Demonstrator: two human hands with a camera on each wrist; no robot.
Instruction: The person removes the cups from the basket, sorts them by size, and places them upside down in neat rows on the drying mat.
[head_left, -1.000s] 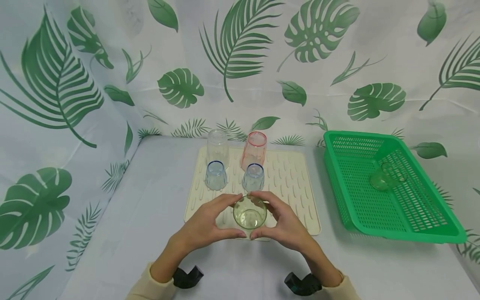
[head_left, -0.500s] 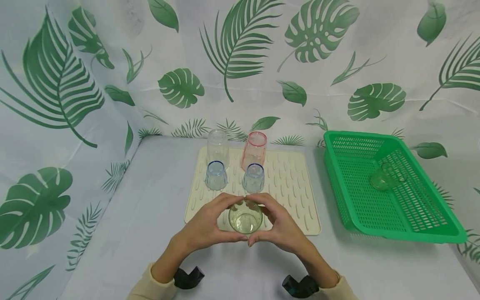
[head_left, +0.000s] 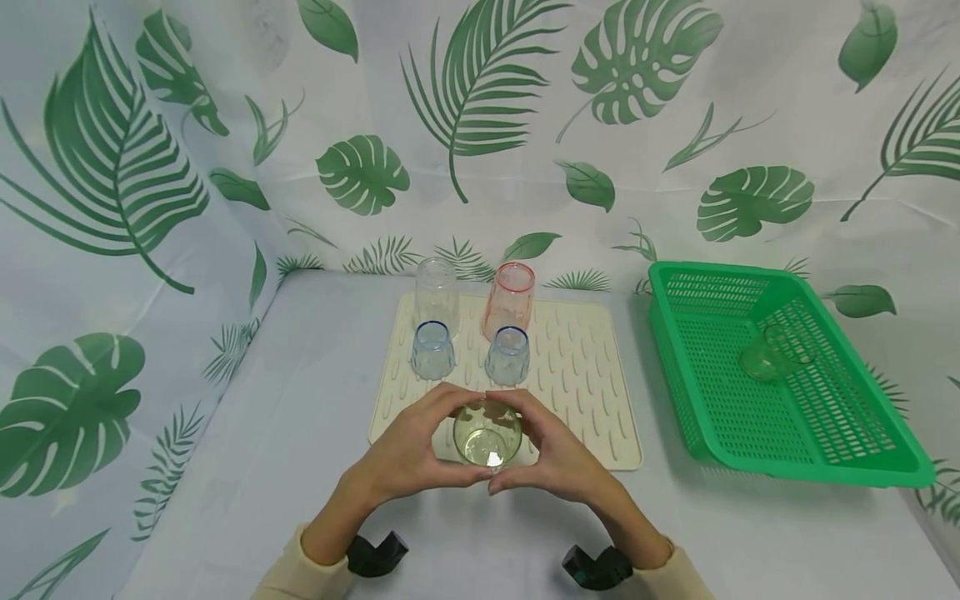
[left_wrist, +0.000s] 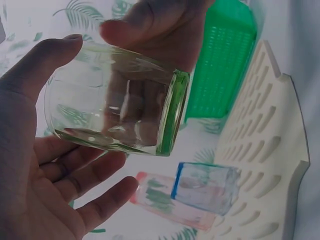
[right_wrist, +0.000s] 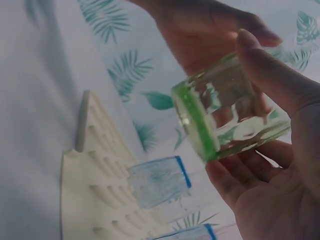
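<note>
A pale green drinking glass (head_left: pixel 487 433) is held upright between both hands, over the front of a cream draining mat (head_left: pixel 581 392). My left hand (head_left: pixel 408 442) grips its left side, thumb in front and fingers behind. From the other side my right hand (head_left: pixel 561 454) grips it the same way. In both wrist views the thick base of the green glass (left_wrist: pixel 172 115) hangs apart from the mat (right_wrist: pixel 82 175). Just behind the hands, two short blue-rimmed glasses (head_left: pixel 432 352) (head_left: pixel 507 358) stand on the mat. A tall clear glass (head_left: pixel 437 292) and a tall red-rimmed glass (head_left: pixel 510 300) stand farther back.
To the right stands a green plastic basket (head_left: pixel 682 400) with another green glass (head_left: pixel 765 358) lying in it. A white cloth covers the table (head_left: pixel 300 375). Behind rises a leaf-patterned curtain (head_left: pixel 510 192).
The green glass has shifted slightly left and nearer to me, the right hand moving left with it. The left hand has barely moved. The other glasses and the basket stay put.
</note>
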